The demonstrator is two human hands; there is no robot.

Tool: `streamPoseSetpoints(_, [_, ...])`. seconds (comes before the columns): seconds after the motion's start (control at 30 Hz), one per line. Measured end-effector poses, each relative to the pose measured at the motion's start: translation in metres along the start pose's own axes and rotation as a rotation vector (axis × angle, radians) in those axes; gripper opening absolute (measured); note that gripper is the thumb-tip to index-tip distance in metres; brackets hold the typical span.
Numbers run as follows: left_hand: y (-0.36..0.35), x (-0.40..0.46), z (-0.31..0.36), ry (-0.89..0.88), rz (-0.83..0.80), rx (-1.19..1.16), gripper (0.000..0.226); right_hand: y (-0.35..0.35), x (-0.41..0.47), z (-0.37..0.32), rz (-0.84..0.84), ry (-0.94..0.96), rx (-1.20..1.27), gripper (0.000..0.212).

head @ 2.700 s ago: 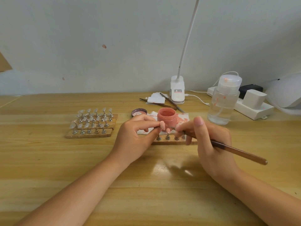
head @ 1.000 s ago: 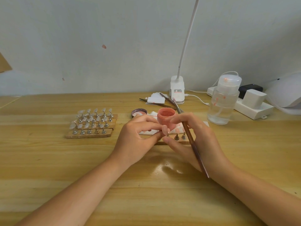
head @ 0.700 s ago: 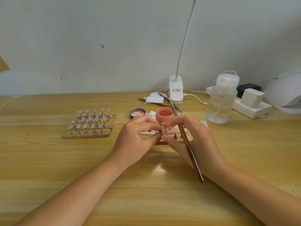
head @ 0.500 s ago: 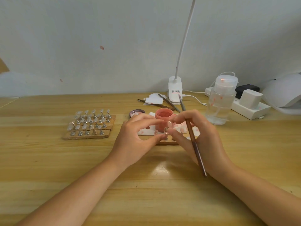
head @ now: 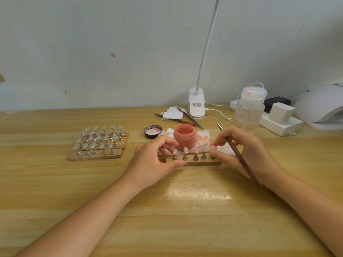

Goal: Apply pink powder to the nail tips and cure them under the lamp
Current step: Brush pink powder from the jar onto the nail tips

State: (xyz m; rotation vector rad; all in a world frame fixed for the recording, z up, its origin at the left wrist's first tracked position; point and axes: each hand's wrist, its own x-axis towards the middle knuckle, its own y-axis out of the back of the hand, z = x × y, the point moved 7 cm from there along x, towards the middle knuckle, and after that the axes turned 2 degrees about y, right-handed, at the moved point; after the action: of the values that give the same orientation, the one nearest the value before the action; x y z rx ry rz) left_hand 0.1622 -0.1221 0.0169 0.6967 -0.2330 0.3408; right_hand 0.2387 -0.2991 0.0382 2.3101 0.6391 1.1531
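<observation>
Head view: a wooden strip [head: 193, 162] carrying five small metal stands with nail tips [head: 185, 150] lies near the middle of the desk [head: 55, 182], with broad bare wood between it and the desk's near edge. Just behind the strip stands an open jar of pink powder [head: 184, 137] on a stained white paper [head: 204, 138], its lid [head: 153, 131] lying beside it to the left. Well apart to the left sit three more strips of clear nail tips [head: 98, 143]. Along the wall stand a clip lamp [head: 196, 106], a clear pump bottle [head: 248, 110], a power strip [head: 282, 125] and, at the right edge, the white curing lamp [head: 321, 106].

The left hand [head: 154, 160] curls at the strip's left end, thumb pressed to its front edge and fingers over its back edge, gripping it. The right hand [head: 246, 151] holds a brown brush [head: 239, 154] laid across its fingers, bristles pointing away, while thumb and forefinger pinch the rightmost stand. Both forearms reach in from the near edge.
</observation>
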Motion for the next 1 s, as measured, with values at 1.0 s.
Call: streamPoseSetpoints(1.0, [0.0, -0.002, 0.002, -0.019, 0.019, 0.029, 0.032, -0.004, 0.0, 0.022, -0.415, -0.067, -0.657, 0.037])
